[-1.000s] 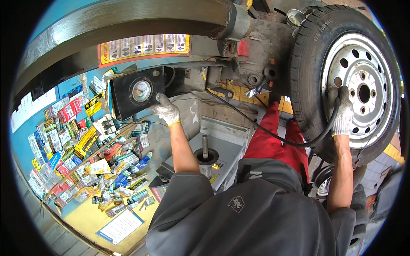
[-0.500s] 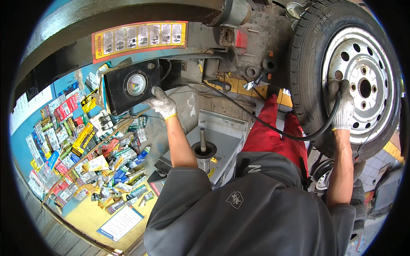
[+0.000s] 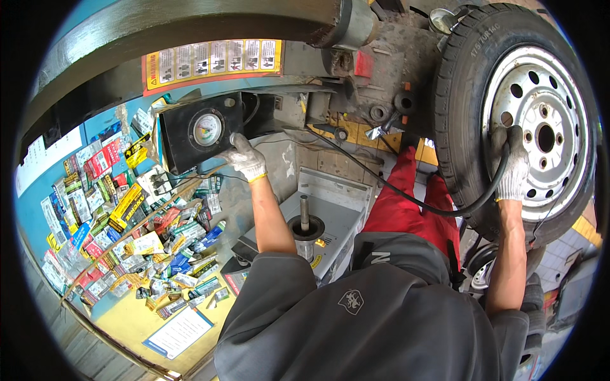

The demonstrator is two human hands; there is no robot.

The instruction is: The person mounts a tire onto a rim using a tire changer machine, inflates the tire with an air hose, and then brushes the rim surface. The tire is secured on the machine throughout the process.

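Curving up to the person's right side, a black hose (image 3: 457, 212) goes into the right grip (image 3: 510, 168), close by the silver metal wheel (image 3: 532, 117). The right grip is closed around the hose, with the fingers bent and pushed up against the wheel, near a small hole in it. The very end of the hose is hidden by the glove. The wheel sits inside a fat black tire (image 3: 462, 108), which stands up on its edge on the person's right.

Far over on the other side, the left grip (image 3: 246, 159) is at the bottom right corner of a black box (image 3: 180, 152). Its fingers are partly bent, and it is hard to tell if they pinch the box or just touch it. On the front of the box is a round white dial (image 3: 207, 129). Both hands wear white gloves with dirty grey fingers.

Between the hands are the person's red pants (image 3: 394, 190) and a short grey metal post (image 3: 305, 213) poking up through a dark ring. To the left, lots of bright paper labels (image 3: 130, 206) cover a blue and yellow panel (image 3: 124, 324). Above the box is an orange and yellow picture sign (image 3: 213, 66), and over that a big metal beam (image 3: 190, 28) bends across the top.
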